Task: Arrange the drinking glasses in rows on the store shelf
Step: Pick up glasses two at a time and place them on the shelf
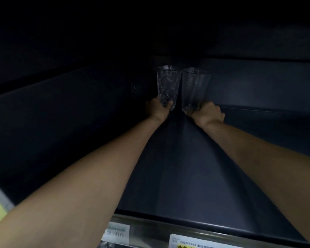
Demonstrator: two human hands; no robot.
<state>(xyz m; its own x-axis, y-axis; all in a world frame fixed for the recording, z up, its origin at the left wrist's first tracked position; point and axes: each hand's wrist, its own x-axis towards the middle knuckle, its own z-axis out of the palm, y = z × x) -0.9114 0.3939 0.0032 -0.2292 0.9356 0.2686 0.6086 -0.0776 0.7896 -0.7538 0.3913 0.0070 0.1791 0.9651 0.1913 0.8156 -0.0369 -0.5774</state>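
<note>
Two bare forearms reach deep into a dark, navy-blue metal store shelf (186, 176), seen from above and behind. The left hand (158, 109) has its fingers and thumb curled round the base of a tall clear drinking glass with a faceted, rippled surface (167, 83). The right hand (208, 112) grips the base of a tall clear drinking glass with smooth, plain walls (195, 86) in the same way. Both glasses stand upright, mouths up, side by side near the back of the shelf, the faceted one on the left. Their rims sit just beside each other; whether they touch cannot be told in the dim light, nor whether the bases rest on the shelf. Along the silver front rail (168, 228) sit a white price label (117, 232) and a white product label with yellow print (195, 241)
</note>
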